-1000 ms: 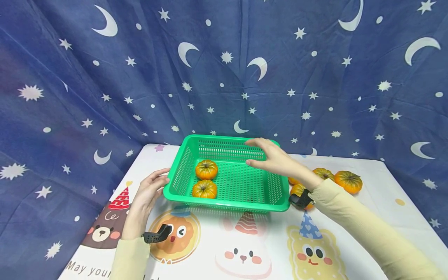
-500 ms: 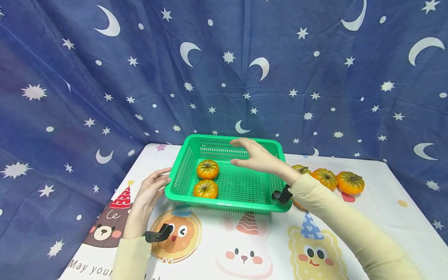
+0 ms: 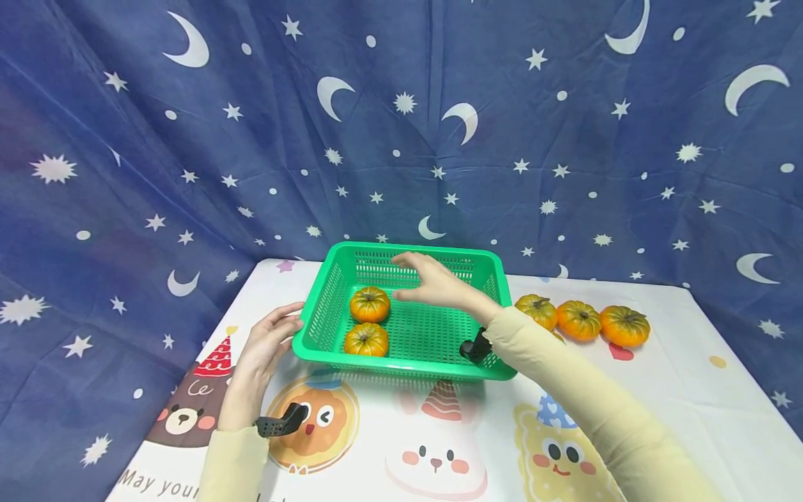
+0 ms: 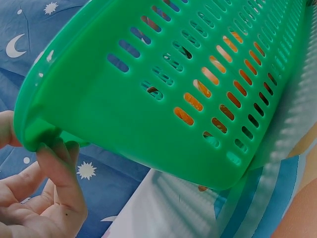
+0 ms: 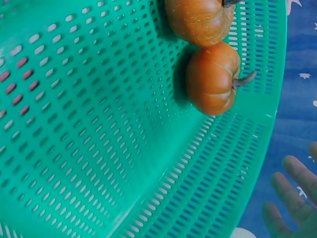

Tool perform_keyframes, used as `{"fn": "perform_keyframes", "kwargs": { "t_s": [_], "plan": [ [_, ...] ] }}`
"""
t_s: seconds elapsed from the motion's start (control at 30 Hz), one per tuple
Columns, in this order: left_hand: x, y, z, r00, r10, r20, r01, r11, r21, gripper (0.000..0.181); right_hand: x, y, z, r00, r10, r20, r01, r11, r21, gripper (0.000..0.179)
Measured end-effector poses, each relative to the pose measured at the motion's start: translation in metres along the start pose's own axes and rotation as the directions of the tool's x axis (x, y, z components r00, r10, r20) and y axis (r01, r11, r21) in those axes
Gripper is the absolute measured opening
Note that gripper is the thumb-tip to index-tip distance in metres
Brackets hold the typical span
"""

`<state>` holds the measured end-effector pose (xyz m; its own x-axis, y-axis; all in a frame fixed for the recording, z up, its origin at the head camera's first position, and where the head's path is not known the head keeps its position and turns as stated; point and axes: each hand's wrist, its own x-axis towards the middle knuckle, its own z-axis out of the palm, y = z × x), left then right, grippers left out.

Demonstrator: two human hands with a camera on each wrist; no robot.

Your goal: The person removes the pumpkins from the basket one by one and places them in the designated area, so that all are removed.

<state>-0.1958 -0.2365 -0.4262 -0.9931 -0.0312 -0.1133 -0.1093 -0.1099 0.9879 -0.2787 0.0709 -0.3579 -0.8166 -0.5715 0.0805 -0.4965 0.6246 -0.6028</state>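
My left hand [image 3: 266, 348] holds the left rim of a green plastic basket [image 3: 408, 368]. In the left wrist view its fingers [image 4: 62, 183] curl under the rim. Two small orange pumpkins lie inside against the basket's left side, one farther back [image 3: 370, 305] and the other in front [image 3: 366, 340]. Over the middle of the basket hovers my right hand [image 3: 436, 284], fingers spread and slightly bent, with nothing in them. The right wrist view has its fingers [image 5: 292, 193] apart from both pumpkins [image 5: 213, 79].
Right of the basket, several more pumpkins lie on the white printed tablecloth [image 3: 439, 446]: one close by the basket [image 3: 536, 312], another in the middle [image 3: 578, 321], one at the far right [image 3: 624, 326]. My right sleeve partly hides another. A blue starry curtain [image 3: 401, 125] hangs behind.
My right hand has moved left over the basket, from its right part toward the two pumpkins. The pumpkins on the right have come into fuller view. My left hand stays on the rim.
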Motion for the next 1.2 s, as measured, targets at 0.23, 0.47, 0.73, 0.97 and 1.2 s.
{"fn": "perform_keyframes", "kwargs": {
  "t_s": [0.23, 0.47, 0.73, 0.97, 1.2],
  "plan": [
    [0.000, 0.001, 0.000, 1.000, -0.012, -0.007, 0.012, 1.000, 0.002, 0.034, 0.014, 0.001, 0.017, 1.000, 0.011, 0.010, -0.011, 1.000, 0.017, 0.065],
    [0.000, 0.001, 0.000, 1.000, -0.018, -0.019, 0.018, 1.000, 0.000, 0.034, 0.024, 0.004, 0.031, 0.999, 0.032, 0.020, -0.033, 0.997, 0.069, 0.066],
    [0.000, 0.003, 0.001, 1.000, -0.021, -0.013, 0.021, 1.000, 0.013, 0.042, 0.029, 0.010, 0.044, 0.997, 0.063, 0.033, -0.066, 0.994, 0.084, 0.067],
    [0.000, 0.002, 0.002, 1.000, -0.018, -0.013, 0.018, 1.000, 0.018, 0.042, 0.034, 0.016, 0.052, 0.997, 0.054, 0.059, -0.061, 0.991, 0.119, 0.069],
    [-0.002, 0.002, 0.002, 1.000, -0.011, -0.009, 0.011, 1.000, 0.001, 0.038, 0.044, 0.019, 0.060, 0.994, 0.042, 0.101, -0.056, 0.989, 0.134, 0.071]
  ]
}}
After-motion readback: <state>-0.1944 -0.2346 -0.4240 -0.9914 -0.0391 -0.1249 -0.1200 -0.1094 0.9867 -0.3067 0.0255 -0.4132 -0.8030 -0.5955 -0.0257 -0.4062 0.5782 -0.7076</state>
